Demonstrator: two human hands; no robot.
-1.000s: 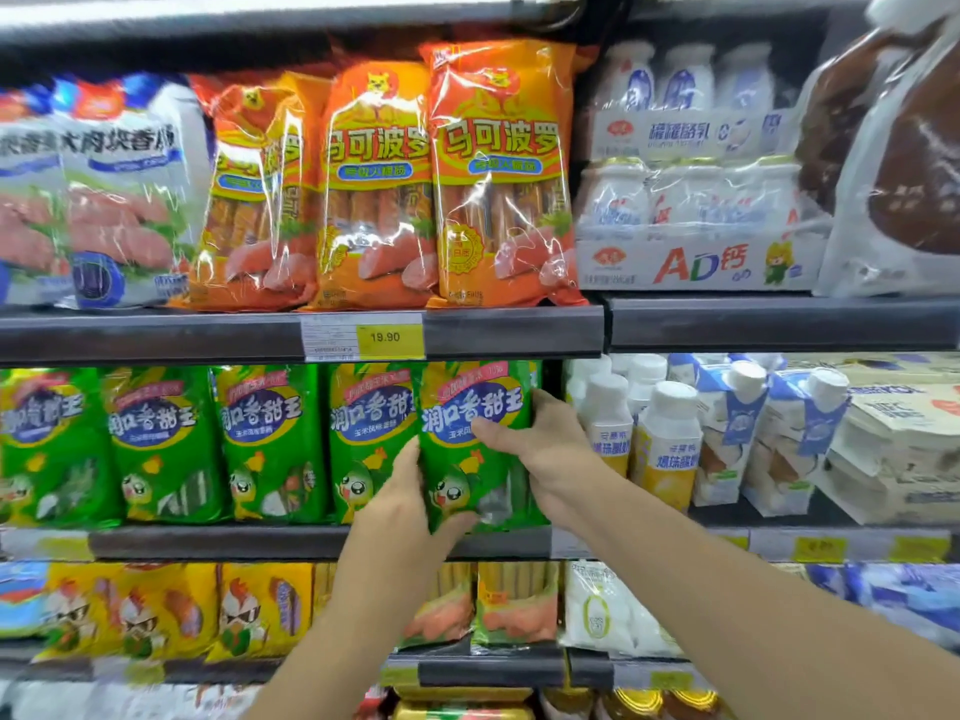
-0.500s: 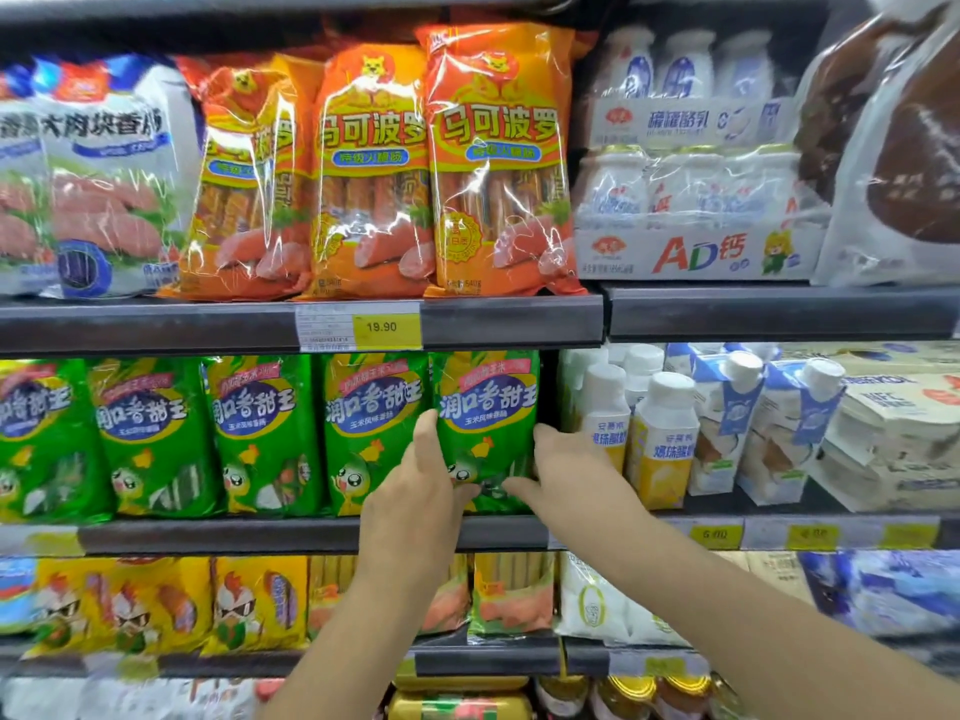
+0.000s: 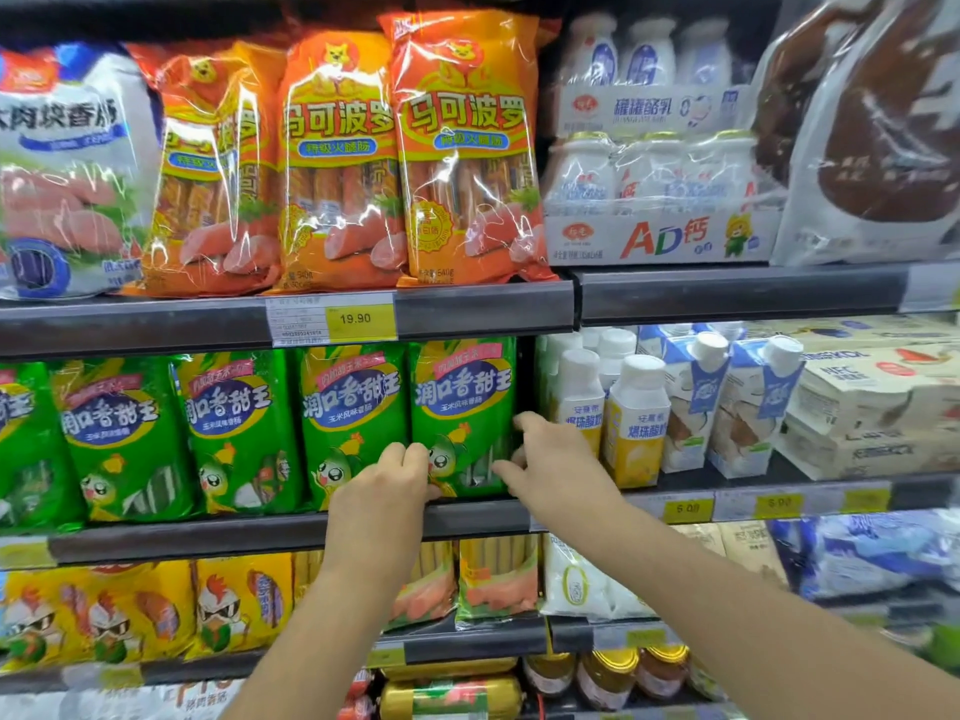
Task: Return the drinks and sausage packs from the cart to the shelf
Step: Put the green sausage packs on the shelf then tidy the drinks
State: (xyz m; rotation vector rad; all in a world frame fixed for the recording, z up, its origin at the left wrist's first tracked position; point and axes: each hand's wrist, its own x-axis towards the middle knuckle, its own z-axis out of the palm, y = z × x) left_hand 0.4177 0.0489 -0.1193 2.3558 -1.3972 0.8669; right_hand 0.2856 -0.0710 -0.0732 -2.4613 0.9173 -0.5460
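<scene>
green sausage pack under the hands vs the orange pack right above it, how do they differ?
The green sausage pack stands on the middle shelf; the orange sausage pack stands on the shelf above. The green pack looks shorter than the orange one. The left hand and right hand touch the green pack's lower edges; nothing touches the orange. Both stand upright, rightmost in their rows, with clear windows showing sausages.

The single head camera faces the shelf straight on, close up. It looks slightly downward, with both forearms reaching in from below.
</scene>
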